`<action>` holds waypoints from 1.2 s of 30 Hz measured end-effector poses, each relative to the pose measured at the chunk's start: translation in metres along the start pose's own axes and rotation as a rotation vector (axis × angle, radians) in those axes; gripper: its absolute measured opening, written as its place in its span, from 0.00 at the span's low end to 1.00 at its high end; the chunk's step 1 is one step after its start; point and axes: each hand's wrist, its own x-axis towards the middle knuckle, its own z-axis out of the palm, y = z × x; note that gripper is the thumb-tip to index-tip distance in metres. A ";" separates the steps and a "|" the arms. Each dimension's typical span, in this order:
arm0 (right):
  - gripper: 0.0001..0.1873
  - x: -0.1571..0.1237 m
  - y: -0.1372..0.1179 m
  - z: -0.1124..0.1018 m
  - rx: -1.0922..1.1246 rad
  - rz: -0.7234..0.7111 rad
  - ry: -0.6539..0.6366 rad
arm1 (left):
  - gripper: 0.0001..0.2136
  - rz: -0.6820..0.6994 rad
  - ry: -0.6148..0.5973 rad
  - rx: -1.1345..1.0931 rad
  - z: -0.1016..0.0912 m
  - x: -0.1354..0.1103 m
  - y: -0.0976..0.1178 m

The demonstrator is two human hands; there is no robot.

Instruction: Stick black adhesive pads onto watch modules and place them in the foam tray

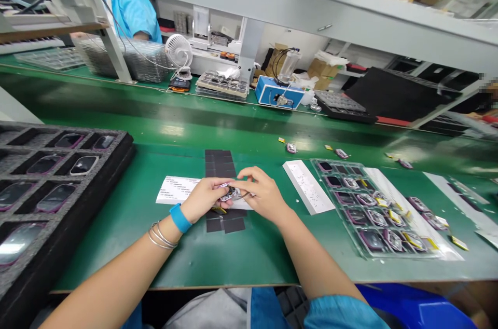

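Over the middle of the green bench, my left hand grips a small open watch body with its inner parts showing. My right hand closes its thumb and fingertips at the right edge of the same watch body, partly hiding it. A yellow battery hangs just below my left fingers. Beneath both hands lie a white sheet of printed labels and a strip of dark grey rectangles.
A black foam tray with watch bodies stands at left. To the right are a white strip with small bits and a clear tray of watch parts. A fan and blue box stand behind; a person's blue sleeve shows.
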 end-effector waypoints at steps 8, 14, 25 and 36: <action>0.12 -0.001 0.004 0.002 -0.218 -0.077 -0.041 | 0.17 -0.023 -0.026 0.057 0.001 -0.001 0.001; 0.10 -0.003 0.004 0.010 -0.207 -0.087 -0.010 | 0.16 -0.005 -0.018 0.031 0.003 -0.002 0.003; 0.09 -0.007 0.006 0.023 -0.091 -0.048 0.100 | 0.16 0.098 0.042 0.099 0.003 -0.001 -0.003; 0.08 -0.002 0.000 0.025 0.097 0.037 0.154 | 0.18 0.317 0.084 0.350 -0.005 0.003 -0.013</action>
